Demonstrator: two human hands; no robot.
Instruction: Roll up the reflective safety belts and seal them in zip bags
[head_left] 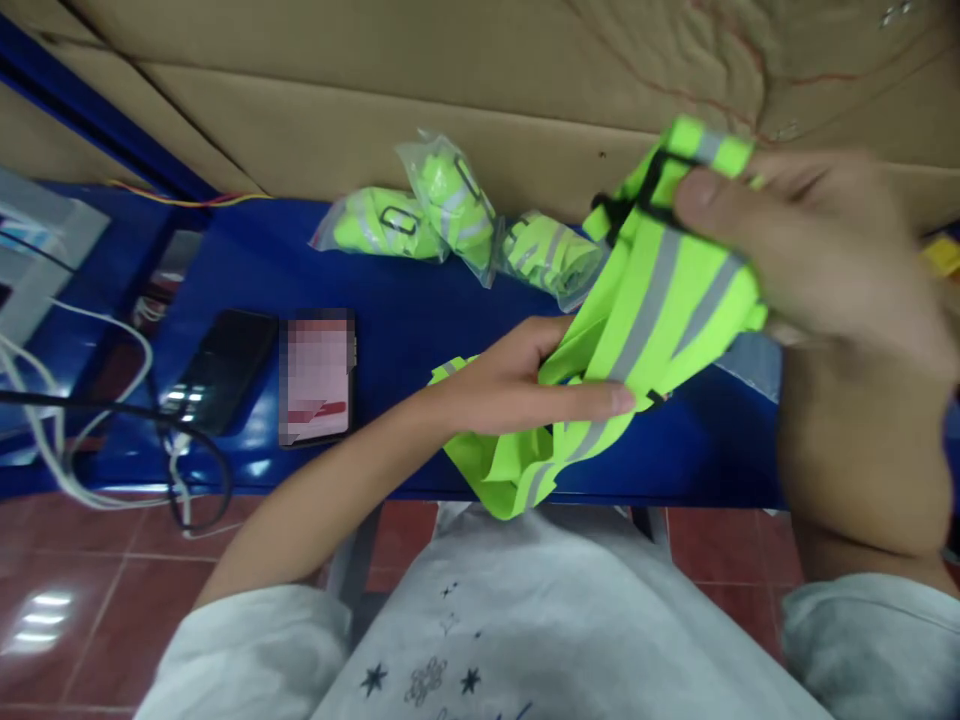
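A bright yellow-green reflective strap harness point(637, 300) with grey stripes and black buckles is stretched between my two hands above the blue table. My left hand point(547, 385) is closed around its lower middle, the thumb pressed flat on the band. Loops of the strap hang below that hand towards the table's front edge. Up and to the right, my right hand point(787, 235) pinches the upper end beside a black buckle, its thumb on top. That hand is slightly blurred, and its other fingers are partly hidden behind the strap.
Against the cardboard at the back of the blue table point(232, 260) lie clear bags of rolled yellow-green straps point(450, 200). On the left are a black phone point(229, 365), a second device with a blurred screen point(319, 375), and tangled cables point(142, 340). A clear plastic bag point(754, 362) lies near my right wrist.
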